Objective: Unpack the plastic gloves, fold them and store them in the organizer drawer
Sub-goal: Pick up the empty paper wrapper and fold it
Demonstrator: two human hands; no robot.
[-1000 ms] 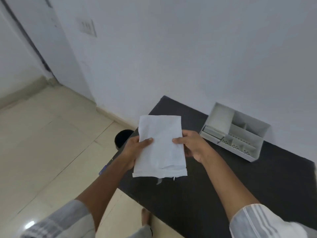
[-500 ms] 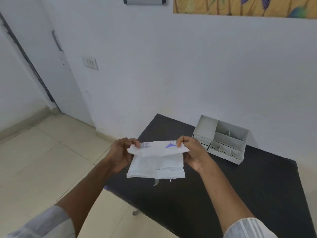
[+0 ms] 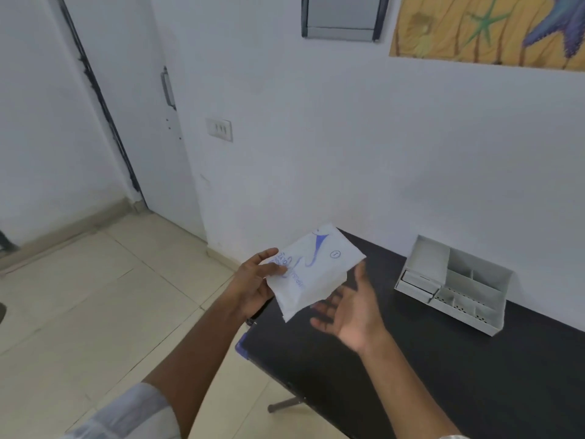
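Note:
A white packet of plastic gloves (image 3: 313,270) with blue print faces up, held in the air over the left end of the black table (image 3: 443,369). My left hand (image 3: 256,282) grips the packet's left edge, thumb on top. My right hand (image 3: 351,308) is open, palm up, fingers spread just under and right of the packet; whether it touches the packet is unclear. The grey organizer (image 3: 456,283) with several compartments and a small drawer on its left side stands on the table by the wall, to the right of both hands.
A white wall runs behind the table, with a switch plate (image 3: 219,129), a door (image 3: 136,99) at left and a painting (image 3: 487,26) above. Beige tiled floor (image 3: 95,296) lies to the left. A table leg (image 3: 285,403) shows below the front edge.
The packet has been flipped over so its printed side faces up. My right hand has let go and opened beneath it. The view has tilted upward.

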